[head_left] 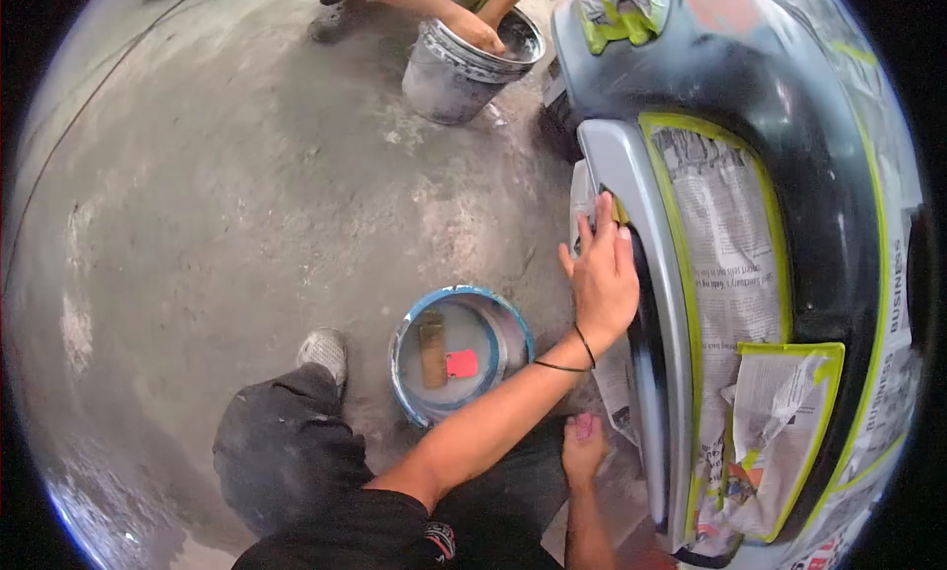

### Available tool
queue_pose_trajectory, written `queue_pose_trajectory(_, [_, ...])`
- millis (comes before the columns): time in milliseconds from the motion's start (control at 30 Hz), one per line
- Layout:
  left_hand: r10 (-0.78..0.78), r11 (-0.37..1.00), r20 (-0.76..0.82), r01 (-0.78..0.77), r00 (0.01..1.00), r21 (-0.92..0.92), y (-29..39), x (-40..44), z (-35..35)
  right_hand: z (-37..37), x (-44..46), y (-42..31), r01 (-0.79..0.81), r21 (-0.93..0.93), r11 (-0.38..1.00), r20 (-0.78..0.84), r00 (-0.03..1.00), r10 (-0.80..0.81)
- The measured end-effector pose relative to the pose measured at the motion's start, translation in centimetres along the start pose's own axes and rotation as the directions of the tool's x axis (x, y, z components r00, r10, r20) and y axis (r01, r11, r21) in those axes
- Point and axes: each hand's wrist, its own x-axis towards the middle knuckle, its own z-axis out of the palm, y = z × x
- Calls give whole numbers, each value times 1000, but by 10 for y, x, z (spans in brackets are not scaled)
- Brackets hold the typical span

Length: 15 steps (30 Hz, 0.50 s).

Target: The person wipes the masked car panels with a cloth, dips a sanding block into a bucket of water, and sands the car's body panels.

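Observation:
My left hand [605, 284], with a dark band at the wrist, lies with fingers stretched and spread on the grey trim strip of a car bumper [661, 225]. A small yellowish piece [619, 211] shows beside its fingertips; whether the fingers press on it is unclear. Lower down, near the bumper's bottom end, my right hand [584, 454] is closed around a small pink piece [584, 427], mostly hidden by the fingers. Between my legs and the bumper stands a blue-rimmed basin [397, 358] of cloudy water. It holds a brown block [432, 351] and a pinkish-red piece [461, 363].
Newspaper [730, 264] edged with yellow-green tape masks the bumper's openings. At the top, another person's hands [478, 30] reach into a grey bucket [439, 82]. A dark cable [74, 121] runs along the concrete floor [247, 195] at left. My shoe [324, 353] is left of the basin.

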Motion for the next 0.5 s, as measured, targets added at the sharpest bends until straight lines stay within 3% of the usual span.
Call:
queue_pose_trajectory(100, [-33, 999, -25, 32, 999, -19, 3, 10, -1, 6, 6, 4, 1, -32, 999, 13, 1000, -1])
queue_pose_trajectory(167, [6, 999, -39, -7, 999, -40, -7, 23, 2, 15, 7, 12, 8, 102, 995, -12, 1000, -7])
queue_pose_trajectory(233, [35, 990, -45, -41, 998, -133, -3, 15, 3, 20, 10, 24, 35, 93, 995, -25, 999, -33])
queue_pose_trajectory(300, [61, 992, -57, -66, 997, -105, -3, -7, 10, 24, 14, 18, 70, 99, 993, -47, 997, -65])
queue_pose_trajectory(400, [49, 996, -88, -56, 995, -69, -2, -8, 13, 12, 15, -2, -3, 37, 999, -1, 1000, 3])
queue_pose_trajectory(467, [85, 992, -188, -101, 978, -79, -1, 17, 15, 15, 14, 20, 7, -15, 1000, 26, 1000, -6])
queue_pose_trajectory(500, [152, 966, -267, -200, 952, -164, -9, 37, 19, 14, 13, 27, -3, -20, 1000, 21, 1000, 3])
